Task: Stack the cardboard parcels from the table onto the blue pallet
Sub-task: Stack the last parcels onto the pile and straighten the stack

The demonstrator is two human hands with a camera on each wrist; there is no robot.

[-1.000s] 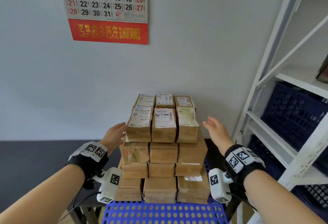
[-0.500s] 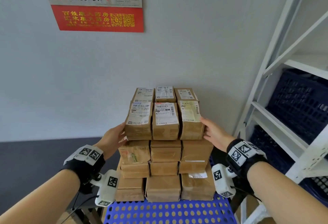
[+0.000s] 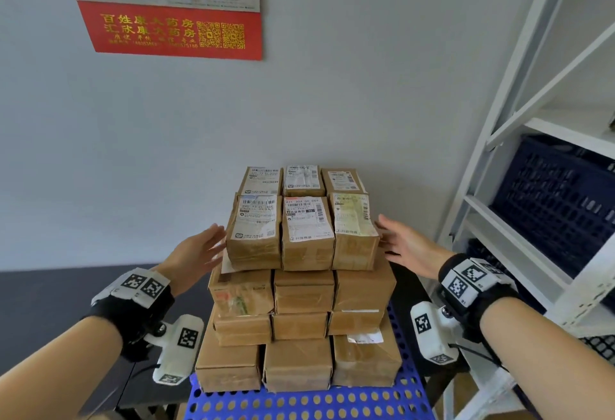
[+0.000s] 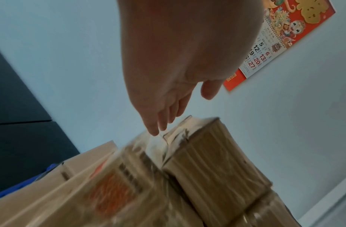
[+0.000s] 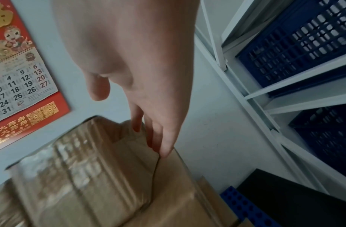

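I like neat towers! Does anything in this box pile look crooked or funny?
A little. The brown cardboard parcels on the blue perforated plastic pallet are stacked unevenly: the top layer's left parcel overhangs the row below, and lower rows step outward. Nothing looks torn or fallen.

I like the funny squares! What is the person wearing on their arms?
Both forearms are bare, no sleeves. Each wrist wears a black band topped with white tags printed in black square patterns. A small white camera box hangs under each, with a thin black cable.

Brown labelled cardboard parcels (image 3: 301,273) stacked on perforated blue pallet (image 3: 309,404)
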